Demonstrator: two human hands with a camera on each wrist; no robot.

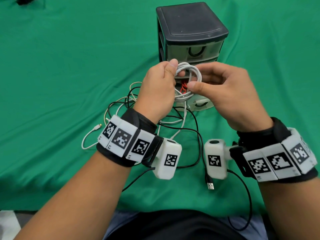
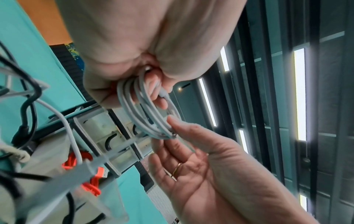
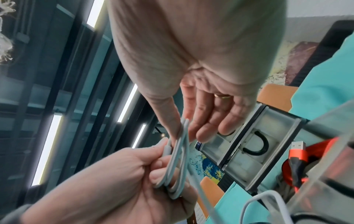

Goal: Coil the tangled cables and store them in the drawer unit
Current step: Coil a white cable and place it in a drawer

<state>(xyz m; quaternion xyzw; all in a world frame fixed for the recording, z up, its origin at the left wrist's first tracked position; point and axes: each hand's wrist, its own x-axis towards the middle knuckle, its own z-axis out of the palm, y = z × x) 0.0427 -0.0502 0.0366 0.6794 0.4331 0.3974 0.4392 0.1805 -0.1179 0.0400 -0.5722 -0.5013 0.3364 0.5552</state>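
Note:
A white cable [image 1: 190, 68] is wound into a small coil, held in the air in front of the black drawer unit [image 1: 190, 19]. My left hand [image 1: 173, 72] grips one side of the coil [image 2: 145, 109] with curled fingers. My right hand [image 1: 194, 82] pinches the other side [image 3: 179, 163] between thumb and forefinger; its other fingers are straight. The cable's loose tail hangs down to the cloth. The bottom drawer [image 1: 200, 105] is pulled out, and a red cable [image 1: 183, 87] lies inside it.
Loose black cable [image 1: 199, 141] and white cable [image 1: 90, 135] lie tangled on the green cloth [image 1: 69, 66] below my hands. A black USB plug [image 1: 210, 186] lies near my right wrist. The two upper drawers [image 1: 195, 51] are closed.

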